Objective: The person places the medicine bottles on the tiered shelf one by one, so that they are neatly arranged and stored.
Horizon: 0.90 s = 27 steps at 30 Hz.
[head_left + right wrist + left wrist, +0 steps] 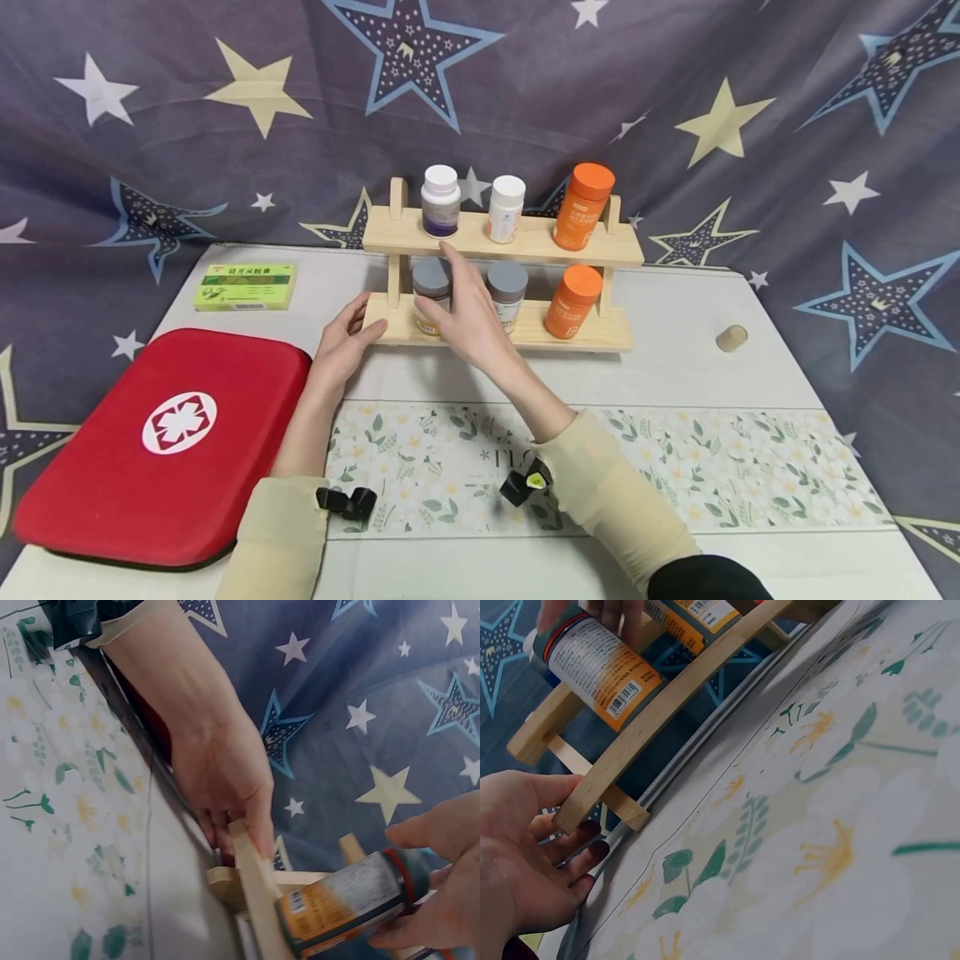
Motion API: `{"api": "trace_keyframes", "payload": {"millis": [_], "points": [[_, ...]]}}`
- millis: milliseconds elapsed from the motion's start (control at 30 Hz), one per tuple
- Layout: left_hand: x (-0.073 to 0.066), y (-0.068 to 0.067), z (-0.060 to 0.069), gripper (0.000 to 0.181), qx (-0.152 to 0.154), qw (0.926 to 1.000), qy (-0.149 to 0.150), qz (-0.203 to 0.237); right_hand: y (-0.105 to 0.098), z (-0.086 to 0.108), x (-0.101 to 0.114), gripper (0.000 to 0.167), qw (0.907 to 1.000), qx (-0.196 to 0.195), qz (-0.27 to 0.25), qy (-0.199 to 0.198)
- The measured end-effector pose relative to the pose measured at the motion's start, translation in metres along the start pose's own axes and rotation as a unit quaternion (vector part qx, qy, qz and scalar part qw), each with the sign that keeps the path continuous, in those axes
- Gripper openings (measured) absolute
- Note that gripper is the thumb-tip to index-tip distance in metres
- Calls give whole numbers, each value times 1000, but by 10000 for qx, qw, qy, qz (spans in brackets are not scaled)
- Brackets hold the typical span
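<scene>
A two-tier wooden rack (pixel 517 333) stands at the back of the table. My left hand (pixel 341 346) holds the left end of its lower shelf, thumb on top, fingers beneath. My right hand (pixel 476 312) is at the lower shelf's leftmost bottle, a grey-lidded one (pixel 431 277) with an orange-and-white label, its spread thumb and fingers on either side of the lid. This bottle stands on the shelf, partly hidden by the hand. Beside it are a second grey-lidded bottle (pixel 507 282) and an orange bottle (pixel 573 302).
The upper shelf bears a white-capped purple-label bottle (pixel 440 202), a small white bottle (pixel 506 208) and an orange bottle (pixel 584 207). At left lie a red first-aid case (pixel 247 392) and a green medicine box (pixel 246 287). A small beige cylinder (pixel 732 337) lies at right.
</scene>
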<state>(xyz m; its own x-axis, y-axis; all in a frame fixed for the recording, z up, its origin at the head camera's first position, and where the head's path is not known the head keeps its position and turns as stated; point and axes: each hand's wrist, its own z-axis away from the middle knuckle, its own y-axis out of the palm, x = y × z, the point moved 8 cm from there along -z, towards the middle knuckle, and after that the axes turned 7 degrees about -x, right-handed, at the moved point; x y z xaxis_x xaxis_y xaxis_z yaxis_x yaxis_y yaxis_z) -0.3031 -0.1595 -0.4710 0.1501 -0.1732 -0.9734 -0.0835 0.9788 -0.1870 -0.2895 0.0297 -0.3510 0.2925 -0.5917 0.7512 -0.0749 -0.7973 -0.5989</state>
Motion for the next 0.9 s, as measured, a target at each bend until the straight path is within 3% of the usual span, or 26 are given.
{"api": "trace_keyframes", "payload": {"millis": [233, 533, 733, 900], "points": [[-1, -4, -6, 73, 12, 10000, -59, -73, -17, 0, 23, 79, 9983, -24, 60, -575], [-14, -7, -11, 74, 206, 9984, -263, -461, -69, -2, 29, 65, 9864, -603, -98, -1529], [-50, -15, -10, 77, 130, 9946, -82, -1026, -102, -3, 15, 57, 9724, -855, 553, -2100], [-90, -28, -11, 77, 153, 9819, 402, -1842, -133, -7, -7, 55, 9643, -915, 1075, -2239]]}}
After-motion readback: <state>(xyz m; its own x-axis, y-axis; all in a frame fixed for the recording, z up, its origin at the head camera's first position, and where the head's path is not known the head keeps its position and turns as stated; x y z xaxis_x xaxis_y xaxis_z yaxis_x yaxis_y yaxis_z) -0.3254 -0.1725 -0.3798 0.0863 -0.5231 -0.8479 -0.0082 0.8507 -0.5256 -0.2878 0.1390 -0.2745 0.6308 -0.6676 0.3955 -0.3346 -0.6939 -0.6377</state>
